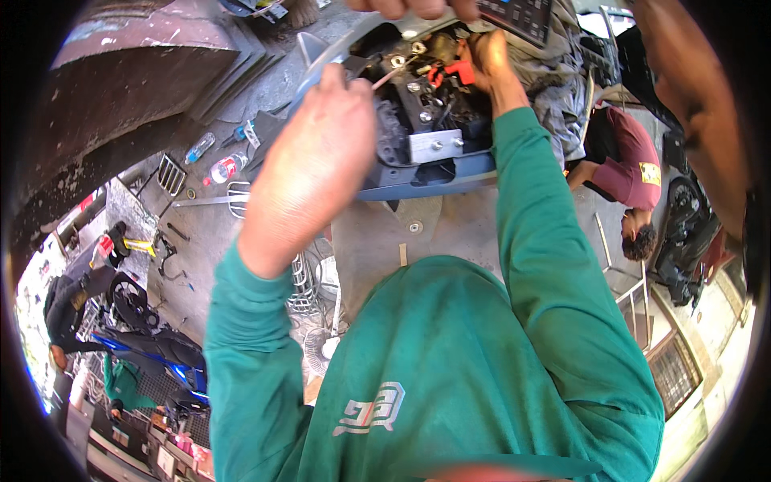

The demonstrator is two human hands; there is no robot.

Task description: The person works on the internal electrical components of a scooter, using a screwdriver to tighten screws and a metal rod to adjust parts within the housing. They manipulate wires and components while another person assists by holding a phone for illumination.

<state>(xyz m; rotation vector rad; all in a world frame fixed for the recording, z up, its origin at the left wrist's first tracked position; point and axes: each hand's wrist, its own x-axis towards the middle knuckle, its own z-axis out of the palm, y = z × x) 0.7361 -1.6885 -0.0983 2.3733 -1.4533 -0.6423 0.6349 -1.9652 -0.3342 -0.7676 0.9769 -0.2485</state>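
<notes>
Before me is a vehicle's blue-grey body panel (434, 189) around an open bay with dark parts, wires and bolts. My left hand (333, 112) is closed in a fist over the bay's left side. From it a thin rod-like tool (391, 77) slants up and right toward the bolts; its handle is hidden in the fist. My right hand (491, 60) reaches into the bay's right side, beside a red part (461, 72) among the wires. Its fingertips are hidden, so any grip is unclear. A silver metal plate (436, 146) with bolts sits at the bay's near edge.
Another person's fingers (414, 7) and a dark panel like a screen (518, 18) are at the far edge. Someone's bare arm (699, 96) shows at right. A person in maroon (626, 157) bends nearby. Bottles (227, 167) and a blue motorcycle (161, 353) lie left.
</notes>
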